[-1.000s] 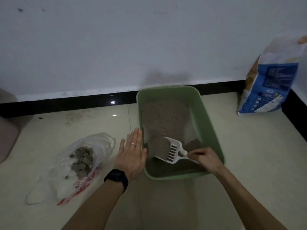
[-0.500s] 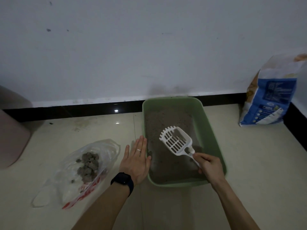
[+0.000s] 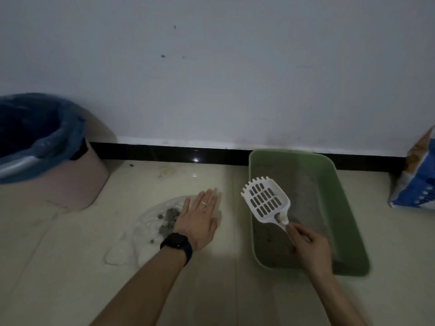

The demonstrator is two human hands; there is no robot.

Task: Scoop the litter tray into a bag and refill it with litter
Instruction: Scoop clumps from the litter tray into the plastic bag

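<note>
My right hand (image 3: 312, 251) grips the white scoop (image 3: 267, 202) by its handle, the slotted head angled up and left; my left hand (image 3: 199, 220) lies flat, fingers straight.

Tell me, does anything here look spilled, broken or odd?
Nothing looks spilled or broken. The plastic bag lies slumped flat on the floor, grey clumps inside, the left hand flat over its edge. The right hand holds the white scoop, seemingly empty, above the green tray. A faint smudge marks the floor by the skirting.
</note>
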